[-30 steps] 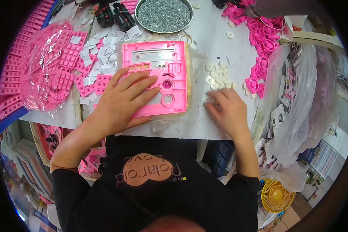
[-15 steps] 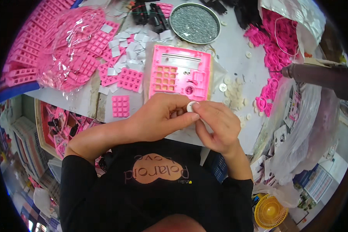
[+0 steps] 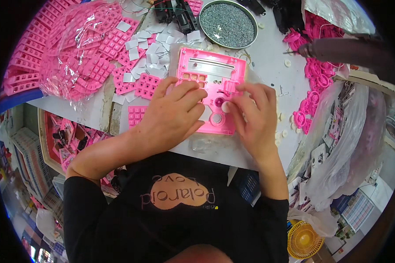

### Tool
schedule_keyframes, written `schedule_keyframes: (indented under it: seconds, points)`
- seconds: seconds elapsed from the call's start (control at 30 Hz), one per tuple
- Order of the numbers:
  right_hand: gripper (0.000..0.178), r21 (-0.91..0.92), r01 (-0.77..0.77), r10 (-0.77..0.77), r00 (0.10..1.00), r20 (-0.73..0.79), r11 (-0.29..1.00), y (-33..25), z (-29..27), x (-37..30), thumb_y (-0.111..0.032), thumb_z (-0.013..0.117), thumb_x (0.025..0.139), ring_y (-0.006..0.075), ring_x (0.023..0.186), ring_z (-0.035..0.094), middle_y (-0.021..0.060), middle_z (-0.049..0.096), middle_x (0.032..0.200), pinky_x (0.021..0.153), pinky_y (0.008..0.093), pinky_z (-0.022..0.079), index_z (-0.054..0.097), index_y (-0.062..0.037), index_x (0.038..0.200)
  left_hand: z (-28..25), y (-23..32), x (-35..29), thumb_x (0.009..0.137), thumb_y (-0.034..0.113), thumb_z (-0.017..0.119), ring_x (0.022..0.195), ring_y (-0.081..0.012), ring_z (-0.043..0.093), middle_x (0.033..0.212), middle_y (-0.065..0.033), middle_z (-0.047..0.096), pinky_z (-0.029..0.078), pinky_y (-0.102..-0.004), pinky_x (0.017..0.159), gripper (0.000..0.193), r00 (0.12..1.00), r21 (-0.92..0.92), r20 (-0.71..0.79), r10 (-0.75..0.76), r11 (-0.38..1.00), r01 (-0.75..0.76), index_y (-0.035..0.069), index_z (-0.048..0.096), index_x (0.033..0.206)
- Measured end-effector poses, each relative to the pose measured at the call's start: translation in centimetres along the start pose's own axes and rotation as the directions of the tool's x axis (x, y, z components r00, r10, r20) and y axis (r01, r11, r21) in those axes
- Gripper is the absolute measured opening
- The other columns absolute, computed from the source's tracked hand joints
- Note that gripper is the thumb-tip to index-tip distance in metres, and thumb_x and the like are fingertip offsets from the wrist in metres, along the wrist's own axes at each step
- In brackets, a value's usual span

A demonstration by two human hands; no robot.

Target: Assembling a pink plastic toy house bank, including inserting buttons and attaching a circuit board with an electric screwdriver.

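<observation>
A pink plastic casing (image 3: pixel 210 128) with a silvery strip, square key holes and round openings lies in front of me on a pad wrapped in clear plastic. Across its left part rests my left hand (image 3: pixel 169 114), fingers spread, covering most of the key holes. Thumb and fingertips of my right hand (image 3: pixel 254 116) pinch a small white disc (image 3: pixel 225 107) beside the casing's dark purple round opening. Just left of the casing, a pink rubber keypad (image 3: pixel 137 115) lies partly behind my left hand.
Bagged pink keypads (image 3: pixel 81 57) and loose white paper squares (image 3: pixel 152 59) spread over the left. A round tin of small metal screws (image 3: pixel 228 24) stands at the back. On the right, a dark power screwdriver (image 3: pixel 338 49) juts in above pink plastic rings (image 3: pixel 311 103).
My hands have parted from above the table's front edge. The left has come onto the casing; the right has brought the white disc to it. The view has shifted slightly.
</observation>
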State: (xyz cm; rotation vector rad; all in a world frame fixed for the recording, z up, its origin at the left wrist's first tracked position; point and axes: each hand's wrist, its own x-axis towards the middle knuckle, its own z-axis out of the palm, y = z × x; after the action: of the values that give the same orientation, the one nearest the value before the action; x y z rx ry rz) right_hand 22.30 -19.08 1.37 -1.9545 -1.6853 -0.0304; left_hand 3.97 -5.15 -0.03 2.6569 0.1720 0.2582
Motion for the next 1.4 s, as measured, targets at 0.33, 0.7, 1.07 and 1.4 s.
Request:
schedule_keyframes:
  seconds: [0.33,0.7,1.07,1.4]
  points:
    - [0.018,-0.103,-0.077,0.083,0.995,0.059,0.992,-0.6,3.3,0.1,-0.003,0.075,0.077,0.0379,0.104,0.051,0.0126,0.06,0.112,0.088,0.0458,0.046,0.061,-0.0027,0.088,0.5,-0.2,-0.4,0.076,0.021,0.078,0.125,-0.0256,0.053,0.125,-0.0058,0.06,0.033,-0.0509,0.109,0.033,1.0,-0.031,-0.01,-0.023,0.999,0.023,0.009,0.065,0.104]
    - [0.035,0.019,-0.19,0.19,0.982,-0.002,0.982,0.1,2.4,-0.5,-0.01,0.077,0.078,0.0352,0.104,0.051,0.0162,0.058,0.111,0.09,0.0437,0.041,0.058,-0.0023,0.107,-0.4,-8.7,15.4,0.081,0.025,0.068,0.098,-0.036,0.066,0.101,-0.0181,0.07,0.043,-0.0565,0.091,0.027,0.975,0.198,-0.211,-0.068,0.974,0.111,0.003,0.071,0.097]
    - [0.058,0.786,0.092,0.276,0.906,-0.321,0.611,9.0,-10.3,7.7,-0.02,0.067,0.095,0.0255,0.091,0.067,0.0224,0.066,0.113,0.087,0.0387,0.054,0.044,0.0076,0.141,2.1,-9.8,18.7,0.083,0.017,0.059,0.09,-0.03,0.068,0.087,-0.0121,0.071,0.043,-0.0546,0.089,0.015,0.994,0.311,-0.025,0.11,0.945,-0.097,0.01,0.072,0.084]
    - [0.082,0.856,-0.07,0.247,0.967,-0.069,0.513,2.2,-5.6,8.0,-0.026,0.074,0.09,0.019,0.067,0.059,0.0107,0.062,0.086,0.057,0.0325,0.048,0.029,-0.0056,0.154,1.7,-10.2,19.3,0.089,0.026,0.061,0.086,-0.0332,0.069,0.087,-0.0142,0.07,0.053,-0.0492,0.077,0.021,0.994,0.181,-0.094,-0.056,0.981,0.073,0.007,0.069,0.093]
